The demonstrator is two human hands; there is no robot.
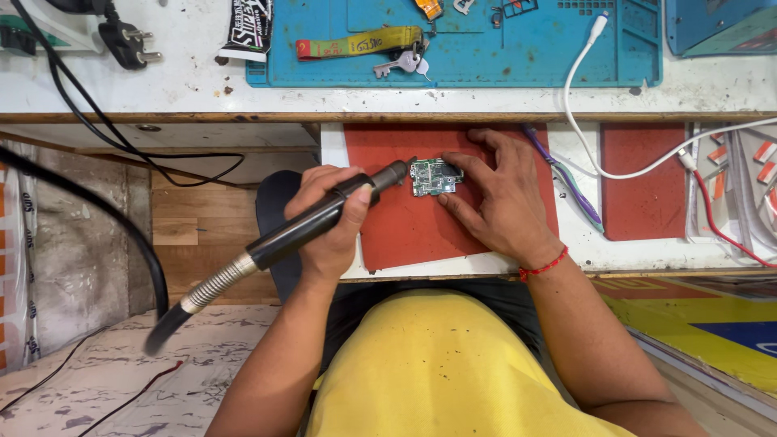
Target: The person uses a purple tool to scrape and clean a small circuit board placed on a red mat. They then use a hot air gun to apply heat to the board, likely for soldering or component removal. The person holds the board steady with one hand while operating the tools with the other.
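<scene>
midway, seemingly: left hand (328, 222) clamped on hot-air wand (324, 214), nozzle at circuit board (435, 176) mid-frame; right hand (498, 198) open-fingered, steadying it.

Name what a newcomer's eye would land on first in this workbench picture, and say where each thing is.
First, the black hot-air tool gripped in the left hand, its nozzle aimed at a small green circuit board. The right hand steadies that board on a red mat at centre. Behind lies a blue work mat with keys.
</scene>
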